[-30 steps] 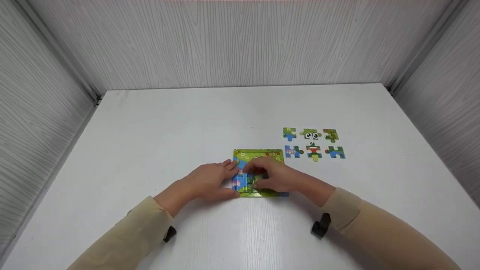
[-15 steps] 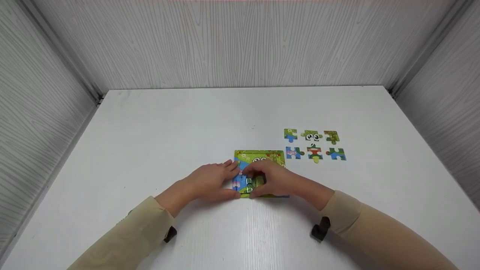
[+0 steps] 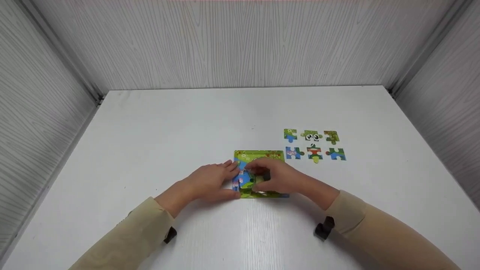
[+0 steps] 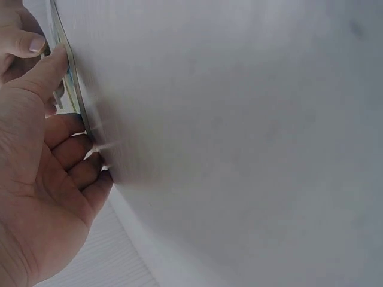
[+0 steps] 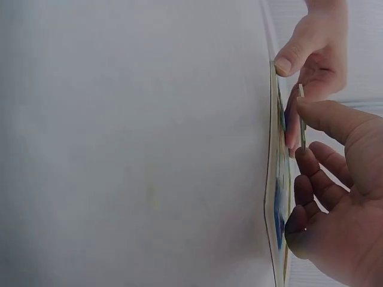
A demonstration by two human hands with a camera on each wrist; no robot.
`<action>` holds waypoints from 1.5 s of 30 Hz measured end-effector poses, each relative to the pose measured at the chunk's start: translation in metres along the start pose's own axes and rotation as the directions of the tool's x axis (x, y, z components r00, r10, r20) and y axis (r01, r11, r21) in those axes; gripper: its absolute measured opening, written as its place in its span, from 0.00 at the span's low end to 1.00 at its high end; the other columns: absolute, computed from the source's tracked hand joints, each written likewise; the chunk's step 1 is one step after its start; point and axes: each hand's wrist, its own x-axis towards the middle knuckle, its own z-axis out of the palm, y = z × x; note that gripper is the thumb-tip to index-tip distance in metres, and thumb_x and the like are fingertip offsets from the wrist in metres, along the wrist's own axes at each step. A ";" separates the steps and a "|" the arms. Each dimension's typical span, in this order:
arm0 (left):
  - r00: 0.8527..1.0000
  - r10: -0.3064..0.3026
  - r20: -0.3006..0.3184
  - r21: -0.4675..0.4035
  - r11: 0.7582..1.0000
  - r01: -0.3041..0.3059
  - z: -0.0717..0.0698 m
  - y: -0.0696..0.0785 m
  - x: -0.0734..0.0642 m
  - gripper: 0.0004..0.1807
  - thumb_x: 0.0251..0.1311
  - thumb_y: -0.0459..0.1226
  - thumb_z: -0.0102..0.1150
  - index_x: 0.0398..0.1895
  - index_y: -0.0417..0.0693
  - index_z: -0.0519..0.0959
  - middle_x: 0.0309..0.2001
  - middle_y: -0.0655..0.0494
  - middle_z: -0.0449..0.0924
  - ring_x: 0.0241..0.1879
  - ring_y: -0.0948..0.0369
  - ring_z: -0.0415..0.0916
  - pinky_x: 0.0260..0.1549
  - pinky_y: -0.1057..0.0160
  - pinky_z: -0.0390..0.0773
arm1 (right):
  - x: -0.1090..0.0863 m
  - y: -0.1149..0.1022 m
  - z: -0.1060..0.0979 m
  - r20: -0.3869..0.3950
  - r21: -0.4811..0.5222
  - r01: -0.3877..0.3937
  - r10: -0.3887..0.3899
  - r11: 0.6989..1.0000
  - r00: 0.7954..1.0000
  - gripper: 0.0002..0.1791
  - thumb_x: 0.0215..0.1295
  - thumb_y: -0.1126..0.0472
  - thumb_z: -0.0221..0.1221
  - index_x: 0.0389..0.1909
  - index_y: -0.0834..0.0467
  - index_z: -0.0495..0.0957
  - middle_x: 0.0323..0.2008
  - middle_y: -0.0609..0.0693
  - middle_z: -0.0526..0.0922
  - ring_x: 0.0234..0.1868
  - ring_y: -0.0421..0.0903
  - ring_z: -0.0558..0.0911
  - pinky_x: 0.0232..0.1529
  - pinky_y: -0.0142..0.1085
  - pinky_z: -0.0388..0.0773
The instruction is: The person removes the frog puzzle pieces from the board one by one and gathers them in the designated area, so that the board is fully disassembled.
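A small green and blue puzzle board (image 3: 276, 153) lies on the white table. My left hand (image 3: 210, 182) rests at its left side, thumb at the near left corner and the other fingers along the edge. Over the board, my right hand (image 3: 277, 177) pinches a puzzle piece (image 3: 246, 180) between thumb and fingers. In the right wrist view the puzzle piece (image 5: 301, 89) is seen edge-on, raised above the board. My right hand hides much of the board's right half.
Several loose puzzle pieces lie flat in two rows to the right behind the board, among them one with two eyes (image 3: 312, 136) and a red and green one (image 3: 314, 154). Grey wood-grain panels (image 3: 240, 45) stand at the back and both sides of the table.
The puzzle piece in my right hand has tilted and shifted slightly over the board's left part, showing more of its green and blue face. My left hand and the loose pieces stay put.
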 end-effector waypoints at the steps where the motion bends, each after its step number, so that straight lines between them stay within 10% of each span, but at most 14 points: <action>1: 1.000 0.004 -0.002 -0.003 1.000 -0.004 0.000 0.000 0.000 0.46 0.72 0.62 0.58 0.84 0.49 0.59 0.84 0.51 0.54 0.83 0.52 0.49 0.77 0.46 0.59 | -0.002 -0.001 -0.002 -0.009 -0.007 -0.001 0.001 1.000 1.000 0.29 0.65 0.58 0.74 0.67 0.52 0.80 0.59 0.44 0.82 0.59 0.44 0.81 0.65 0.45 0.78; 24: 1.000 -0.016 -0.019 0.042 0.999 0.017 0.002 0.003 0.002 0.46 0.70 0.62 0.61 0.83 0.48 0.64 0.83 0.51 0.58 0.82 0.51 0.53 0.75 0.46 0.64 | -0.067 0.039 -0.061 -0.191 -0.154 -0.091 0.060 0.984 0.980 0.28 0.64 0.58 0.74 0.66 0.51 0.81 0.58 0.44 0.84 0.58 0.50 0.79 0.55 0.52 0.76; 45: 0.999 -0.020 -0.027 0.033 0.999 0.021 0.004 0.002 -0.001 0.46 0.70 0.63 0.59 0.83 0.49 0.64 0.83 0.52 0.58 0.82 0.52 0.53 0.76 0.46 0.63 | -0.085 0.063 -0.062 -0.215 -0.141 -0.199 0.166 0.970 0.962 0.28 0.62 0.58 0.77 0.63 0.53 0.83 0.54 0.46 0.83 0.53 0.49 0.79 0.58 0.49 0.78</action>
